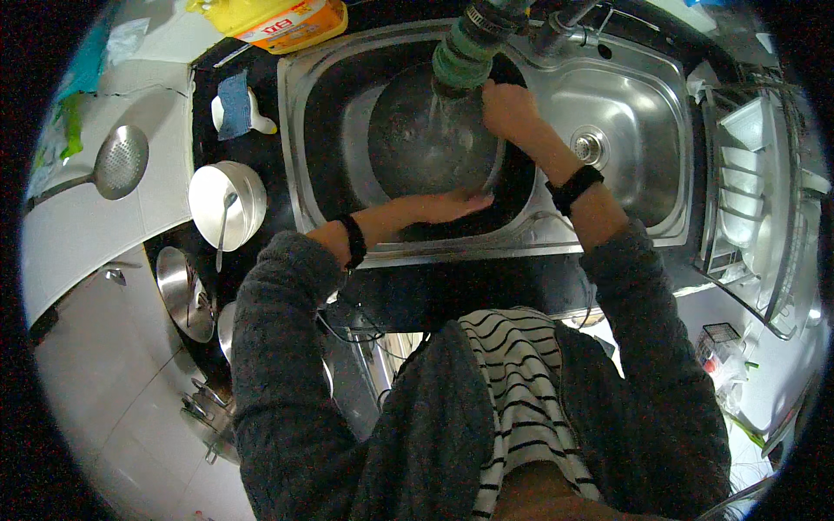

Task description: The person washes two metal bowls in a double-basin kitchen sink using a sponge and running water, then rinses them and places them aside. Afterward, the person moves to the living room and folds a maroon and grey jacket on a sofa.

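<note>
A dark round pan (430, 143) sits in the left basin of a stainless steel double sink (290, 150). Water runs into it from a faucet end wrapped in green material (461, 65). My left hand (436, 207), slightly blurred, stretches flat along the pan's near edge with its fingers extended. Whether it touches the rim is unclear. Just right of the faucet end, my right hand (511, 111) is curled at the pan's far right edge. Its fingers are hidden, so I cannot tell whether it grips anything.
Left of the sink, a white bowl (218, 211) holds a spoon (226, 228), and a skimmer (122, 163) lies beyond. A metal bowl (186, 293) stands nearer me. A yellow bottle (280, 23) is behind the sink. Right are the second basin (625, 169) and a dish rack (713, 195) with white dishes.
</note>
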The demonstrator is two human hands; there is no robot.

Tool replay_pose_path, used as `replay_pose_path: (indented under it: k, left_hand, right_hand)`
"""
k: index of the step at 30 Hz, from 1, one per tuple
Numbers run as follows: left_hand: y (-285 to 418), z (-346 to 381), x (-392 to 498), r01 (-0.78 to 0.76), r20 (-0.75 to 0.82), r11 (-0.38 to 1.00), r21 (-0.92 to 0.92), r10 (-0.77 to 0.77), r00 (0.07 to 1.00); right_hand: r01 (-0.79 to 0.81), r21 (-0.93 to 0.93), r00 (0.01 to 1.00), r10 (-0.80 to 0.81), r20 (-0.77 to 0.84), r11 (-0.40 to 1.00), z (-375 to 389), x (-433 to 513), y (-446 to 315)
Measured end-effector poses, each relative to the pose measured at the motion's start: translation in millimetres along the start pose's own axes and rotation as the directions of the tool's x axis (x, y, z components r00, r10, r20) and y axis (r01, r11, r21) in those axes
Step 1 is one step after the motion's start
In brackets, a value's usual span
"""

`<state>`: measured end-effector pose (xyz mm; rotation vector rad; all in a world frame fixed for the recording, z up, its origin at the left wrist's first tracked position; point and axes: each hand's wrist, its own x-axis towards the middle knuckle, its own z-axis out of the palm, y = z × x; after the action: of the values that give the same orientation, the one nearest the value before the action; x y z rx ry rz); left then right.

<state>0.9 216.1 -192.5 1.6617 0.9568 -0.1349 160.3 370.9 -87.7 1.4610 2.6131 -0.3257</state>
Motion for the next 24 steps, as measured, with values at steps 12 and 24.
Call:
replay_pose_path:
  k: [12,24]
  left_hand:
    - [69.0,-25.6,-3.4,0.09,-0.272,0.96,-0.267,-0.164,0.948]
    - [41.4,-13.4,-52.2,0.138,-0.195,0.95,0.28,-0.085,0.977]
  right_hand:
    - [-0.304,0.341,0.95,0.258,0.173,0.889,-13.0,-57.2,-24.6]
    - [-0.064,0.247,0.995,0.044,0.086,0.967,-16.8,-35.3,-1.5]
